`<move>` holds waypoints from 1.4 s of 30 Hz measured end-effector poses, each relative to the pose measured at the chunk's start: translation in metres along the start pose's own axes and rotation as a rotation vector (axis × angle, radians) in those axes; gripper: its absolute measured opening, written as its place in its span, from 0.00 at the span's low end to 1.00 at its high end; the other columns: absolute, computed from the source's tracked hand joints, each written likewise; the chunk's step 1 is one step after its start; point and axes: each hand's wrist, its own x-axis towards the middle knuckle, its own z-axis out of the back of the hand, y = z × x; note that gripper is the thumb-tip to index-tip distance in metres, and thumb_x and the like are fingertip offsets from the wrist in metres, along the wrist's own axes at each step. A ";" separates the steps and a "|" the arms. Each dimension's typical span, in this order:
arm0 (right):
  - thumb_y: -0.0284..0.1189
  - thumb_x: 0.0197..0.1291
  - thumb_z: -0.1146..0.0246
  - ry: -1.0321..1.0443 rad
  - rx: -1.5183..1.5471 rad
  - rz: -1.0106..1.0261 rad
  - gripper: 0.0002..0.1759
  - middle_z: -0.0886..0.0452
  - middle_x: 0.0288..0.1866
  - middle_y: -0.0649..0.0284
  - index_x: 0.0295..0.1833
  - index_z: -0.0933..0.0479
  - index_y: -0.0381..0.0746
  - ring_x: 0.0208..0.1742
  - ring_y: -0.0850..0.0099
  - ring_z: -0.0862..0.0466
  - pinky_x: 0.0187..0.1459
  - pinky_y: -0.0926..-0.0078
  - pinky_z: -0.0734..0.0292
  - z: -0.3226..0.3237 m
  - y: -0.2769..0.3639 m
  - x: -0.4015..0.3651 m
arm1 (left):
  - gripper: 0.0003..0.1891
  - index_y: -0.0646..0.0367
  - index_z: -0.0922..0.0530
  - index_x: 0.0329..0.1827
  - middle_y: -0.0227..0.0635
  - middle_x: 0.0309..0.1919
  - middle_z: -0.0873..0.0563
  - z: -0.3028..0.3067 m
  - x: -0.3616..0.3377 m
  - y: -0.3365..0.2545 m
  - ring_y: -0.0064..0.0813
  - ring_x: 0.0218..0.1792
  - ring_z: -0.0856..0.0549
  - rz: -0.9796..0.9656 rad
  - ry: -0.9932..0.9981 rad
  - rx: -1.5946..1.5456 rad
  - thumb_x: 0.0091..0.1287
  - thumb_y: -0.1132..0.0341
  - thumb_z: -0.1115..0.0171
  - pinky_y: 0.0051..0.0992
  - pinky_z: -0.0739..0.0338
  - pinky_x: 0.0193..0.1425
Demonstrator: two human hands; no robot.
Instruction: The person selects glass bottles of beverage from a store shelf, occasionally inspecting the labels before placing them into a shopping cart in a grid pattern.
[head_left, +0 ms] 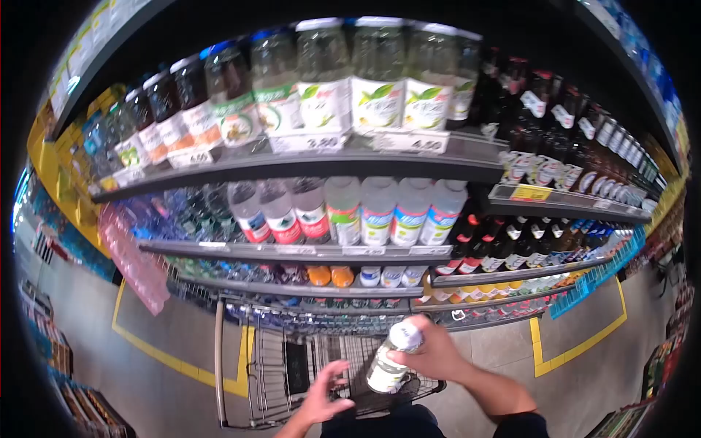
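My right hand (437,353) grips a clear plastic bottle (393,358) with a white cap and a pale label, held upright over the wire shopping cart (272,365). Just left of the bottle, my left hand (326,394) hovers with fingers spread, holding nothing, above the cart's basket. The cart stands directly in front of me, against the bottom of the drinks shelving.
Tall shelving (307,164) full of bottled water and drinks fills the view ahead; dark bottles (555,139) sit to the right. A pink pack of bottles (135,255) hangs at the left end. Yellow floor lines (175,358) mark the grey aisle floor.
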 end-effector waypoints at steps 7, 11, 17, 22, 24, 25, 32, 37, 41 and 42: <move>0.39 0.49 0.22 0.041 -0.133 -0.115 0.30 0.13 0.37 0.56 0.52 0.25 0.36 0.39 0.64 0.11 0.43 0.68 0.18 -0.139 -0.109 -0.014 | 0.43 0.58 0.34 0.71 0.52 0.61 0.21 -0.011 0.010 0.102 0.51 0.62 0.21 0.431 -0.007 0.581 0.56 0.48 0.25 0.41 0.25 0.64; 0.36 0.51 0.23 0.130 -0.001 -0.299 0.24 0.13 0.37 0.55 0.47 0.23 0.34 0.39 0.66 0.11 0.42 0.67 0.18 -0.217 -0.188 0.002 | 0.37 0.50 0.33 0.71 0.48 0.60 0.19 0.022 -0.023 0.157 0.47 0.61 0.19 0.595 -0.061 0.839 0.60 0.49 0.30 0.42 0.23 0.63; 0.38 0.49 0.23 -0.001 -0.290 -0.169 0.27 0.14 0.39 0.53 0.53 0.25 0.43 0.41 0.49 0.14 0.44 0.52 0.19 -0.359 -0.281 0.053 | 0.31 0.51 0.27 0.65 0.44 0.54 0.16 0.069 -0.089 0.152 0.45 0.55 0.17 0.814 0.314 0.941 0.63 0.46 0.34 0.42 0.21 0.59; 0.38 0.50 0.25 0.020 -0.390 -0.422 0.29 0.14 0.42 0.53 0.58 0.26 0.45 0.43 0.47 0.15 0.43 0.50 0.20 -0.440 -0.329 0.101 | 0.26 0.50 0.25 0.63 0.41 0.51 0.17 0.075 -0.124 0.155 0.42 0.56 0.18 0.639 0.394 0.807 0.66 0.48 0.38 0.44 0.21 0.57; 0.41 0.53 0.26 0.018 -0.475 -0.435 0.31 0.14 0.41 0.54 0.61 0.28 0.48 0.44 0.49 0.15 0.43 0.49 0.21 -0.454 -0.340 0.120 | 0.25 0.50 0.25 0.63 0.40 0.52 0.17 0.074 -0.125 0.163 0.41 0.56 0.19 0.644 0.425 0.851 0.67 0.48 0.39 0.43 0.21 0.57; 0.41 0.53 0.26 0.061 -0.469 -0.496 0.31 0.14 0.44 0.55 0.62 0.28 0.48 0.46 0.50 0.15 0.43 0.50 0.21 -0.457 -0.341 0.125 | 0.25 0.50 0.25 0.62 0.38 0.52 0.17 0.073 -0.122 0.161 0.40 0.56 0.19 0.643 0.459 0.887 0.67 0.47 0.40 0.43 0.21 0.58; 0.34 0.50 0.26 -0.057 -0.407 -0.283 0.29 0.17 0.51 0.57 0.59 0.28 0.46 0.51 0.51 0.18 0.47 0.54 0.21 -0.485 -0.358 0.158 | 0.19 0.55 0.22 0.55 0.36 0.47 0.16 0.069 -0.126 0.168 0.37 0.55 0.19 0.612 0.384 0.919 0.64 0.54 0.39 0.39 0.17 0.51; 0.30 0.47 0.25 -0.031 -0.391 -0.302 0.30 0.18 0.50 0.57 0.58 0.26 0.45 0.53 0.52 0.19 0.49 0.55 0.21 -0.485 -0.350 0.176 | 0.20 0.54 0.22 0.56 0.37 0.49 0.16 0.067 -0.122 0.165 0.38 0.57 0.20 0.666 0.377 0.904 0.66 0.54 0.41 0.40 0.18 0.53; 0.30 0.51 0.27 0.141 -0.385 -0.390 0.40 0.25 0.62 0.50 0.70 0.36 0.49 0.58 0.49 0.20 0.54 0.52 0.21 -0.475 -0.341 0.174 | 0.19 0.55 0.22 0.55 0.37 0.49 0.16 0.064 -0.126 0.170 0.38 0.57 0.20 0.646 0.385 0.949 0.66 0.54 0.41 0.41 0.18 0.52; 0.30 0.51 0.28 0.091 -0.355 -0.402 0.39 0.24 0.60 0.50 0.69 0.36 0.49 0.57 0.48 0.20 0.53 0.51 0.21 -0.475 -0.339 0.164 | 0.20 0.55 0.22 0.55 0.37 0.48 0.16 0.063 -0.128 0.172 0.39 0.56 0.19 0.673 0.418 0.978 0.66 0.53 0.41 0.41 0.18 0.52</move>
